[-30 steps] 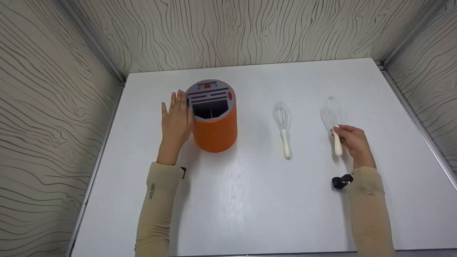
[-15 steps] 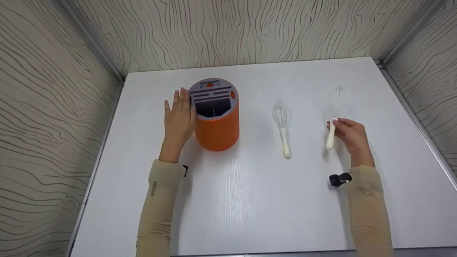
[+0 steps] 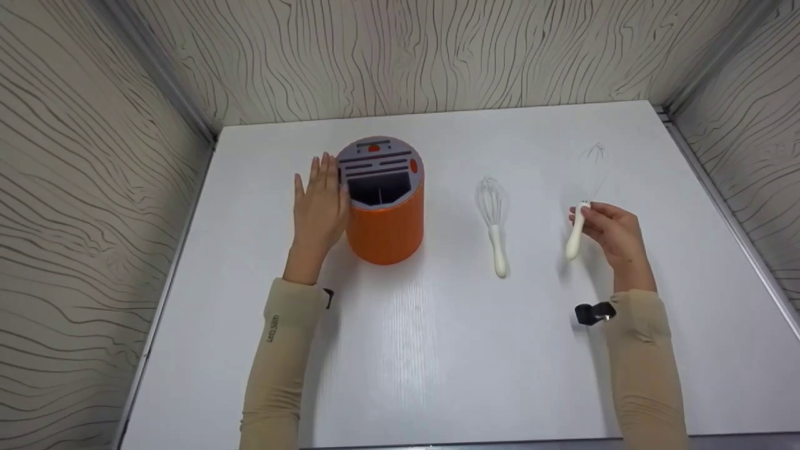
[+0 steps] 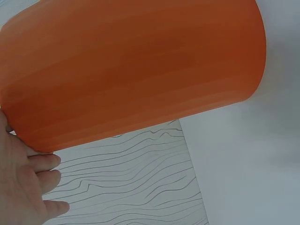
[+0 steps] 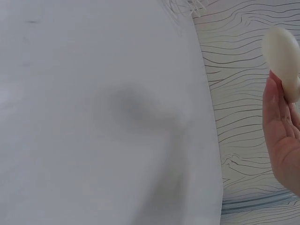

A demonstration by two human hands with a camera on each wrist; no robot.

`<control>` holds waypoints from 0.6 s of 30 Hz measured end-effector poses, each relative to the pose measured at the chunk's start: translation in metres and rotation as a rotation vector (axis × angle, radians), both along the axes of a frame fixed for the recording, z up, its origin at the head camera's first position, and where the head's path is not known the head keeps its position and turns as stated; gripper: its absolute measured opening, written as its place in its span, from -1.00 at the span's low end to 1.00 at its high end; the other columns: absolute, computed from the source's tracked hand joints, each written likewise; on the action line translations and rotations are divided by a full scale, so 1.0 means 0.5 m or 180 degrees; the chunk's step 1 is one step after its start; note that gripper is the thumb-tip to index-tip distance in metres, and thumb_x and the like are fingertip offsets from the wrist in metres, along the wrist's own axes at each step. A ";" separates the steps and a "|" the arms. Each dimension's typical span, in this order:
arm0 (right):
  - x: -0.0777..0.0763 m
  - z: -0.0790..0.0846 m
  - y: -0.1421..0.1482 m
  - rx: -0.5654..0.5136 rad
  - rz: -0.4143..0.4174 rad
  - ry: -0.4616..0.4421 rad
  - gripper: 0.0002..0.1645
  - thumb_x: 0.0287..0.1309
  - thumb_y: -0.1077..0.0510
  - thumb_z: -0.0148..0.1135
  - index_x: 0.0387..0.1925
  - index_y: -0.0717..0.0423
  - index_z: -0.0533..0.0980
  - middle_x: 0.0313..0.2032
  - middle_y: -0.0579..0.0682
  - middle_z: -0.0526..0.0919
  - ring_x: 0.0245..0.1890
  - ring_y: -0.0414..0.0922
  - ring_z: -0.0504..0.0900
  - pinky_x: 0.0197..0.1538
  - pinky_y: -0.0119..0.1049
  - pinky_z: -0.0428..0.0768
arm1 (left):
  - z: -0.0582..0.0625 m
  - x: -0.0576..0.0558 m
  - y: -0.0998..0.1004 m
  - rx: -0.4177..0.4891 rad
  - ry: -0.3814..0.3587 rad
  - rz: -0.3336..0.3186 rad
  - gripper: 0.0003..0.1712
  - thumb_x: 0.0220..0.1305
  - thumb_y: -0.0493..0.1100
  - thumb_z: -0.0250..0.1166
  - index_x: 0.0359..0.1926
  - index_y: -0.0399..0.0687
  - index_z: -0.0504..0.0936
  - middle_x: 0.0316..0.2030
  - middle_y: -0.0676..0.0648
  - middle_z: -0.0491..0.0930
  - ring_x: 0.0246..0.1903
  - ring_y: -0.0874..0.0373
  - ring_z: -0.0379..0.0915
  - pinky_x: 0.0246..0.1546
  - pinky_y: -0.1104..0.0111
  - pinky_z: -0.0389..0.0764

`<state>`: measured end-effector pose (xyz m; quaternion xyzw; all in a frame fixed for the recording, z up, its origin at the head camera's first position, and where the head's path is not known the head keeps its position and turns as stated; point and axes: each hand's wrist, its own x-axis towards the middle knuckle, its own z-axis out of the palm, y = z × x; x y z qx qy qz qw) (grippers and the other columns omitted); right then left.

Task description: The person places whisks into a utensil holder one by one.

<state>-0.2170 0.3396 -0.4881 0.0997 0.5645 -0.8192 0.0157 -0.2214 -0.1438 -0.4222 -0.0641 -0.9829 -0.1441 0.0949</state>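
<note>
**Left hand point(image 3: 320, 209) flat to the orange holder point(image 3: 385, 236), right hand point(image 3: 612, 240) pinching a raised whisk point(image 3: 574, 240)**

Your hands are well apart. Left hand: fingers straight, pointing away from you, laid against the holder's left side, not wrapped round it. Holder stands upright just right of that hand; its gray top point(image 3: 379, 170) has narrow slots and, on your side, a larger divided opening.

Second whisk point(image 3: 498, 250) lies on the white table point(image 3: 450, 350) between your hands, nearer the right, touching neither; handle toward you, wires away.

Raised whisk sits at the left edge of your right hand, thumb and fingers clamped near the top of its handle, clear of the table. Handle end points toward you; wires reach beyond your fingers, faint and hard to make out. Black device point(image 3: 595, 314) at the right cuff, nearer you than the hand.
</note>
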 end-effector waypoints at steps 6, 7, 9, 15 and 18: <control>0.005 0.007 -0.011 0.0055 0.0011 0.0109 -0.78 0.11 0.37 0.25 -0.17 0.37 0.53 -0.32 0.12 0.71 -0.29 -0.07 0.72 -0.18 -0.32 0.61 | -0.002 -0.003 0.005 -0.0004 -0.0002 -0.0036 -0.34 0.46 -0.01 -0.25 0.44 -0.26 -0.01 0.43 -0.17 -0.03 0.43 -0.03 -0.23 0.35 -0.02 -0.23; 0.006 0.008 -0.012 0.0060 0.0019 0.0127 -0.78 0.11 0.37 0.25 -0.17 0.37 0.53 -0.31 0.12 0.71 -0.29 -0.07 0.72 -0.18 -0.32 0.61 | -0.002 -0.003 0.007 -0.0007 -0.0007 -0.0035 -0.34 0.46 0.00 -0.25 0.45 -0.26 -0.02 0.44 -0.17 -0.03 0.43 -0.02 -0.24 0.35 -0.01 -0.24; 0.008 0.010 -0.014 0.0067 0.0032 0.0145 -0.81 0.12 0.37 0.24 -0.18 0.35 0.56 -0.31 0.12 0.71 -0.28 -0.07 0.72 -0.17 -0.33 0.61 | -0.003 -0.003 0.012 -0.0007 -0.0002 -0.0038 -0.34 0.46 0.00 -0.25 0.45 -0.26 -0.02 0.44 -0.17 -0.04 0.43 -0.02 -0.24 0.35 -0.01 -0.24; 0.011 0.016 -0.021 0.0048 0.0046 0.0197 -0.85 0.13 0.38 0.22 -0.22 0.30 0.58 -0.29 0.12 0.71 -0.28 -0.06 0.72 -0.17 -0.32 0.61 | -0.004 -0.002 0.022 0.0006 0.0021 -0.0053 -0.34 0.46 0.00 -0.26 0.45 -0.25 -0.01 0.44 -0.17 -0.03 0.43 -0.02 -0.25 0.35 -0.02 -0.24; 0.010 0.019 -0.024 0.0046 0.0035 0.0227 -0.87 0.13 0.38 0.23 -0.24 0.30 0.58 -0.29 0.13 0.71 -0.28 -0.06 0.72 -0.16 -0.31 0.61 | -0.005 -0.001 0.028 0.0029 0.0014 -0.0071 -0.34 0.46 0.00 -0.26 0.45 -0.25 -0.01 0.44 -0.17 -0.03 0.44 -0.02 -0.26 0.35 -0.02 -0.25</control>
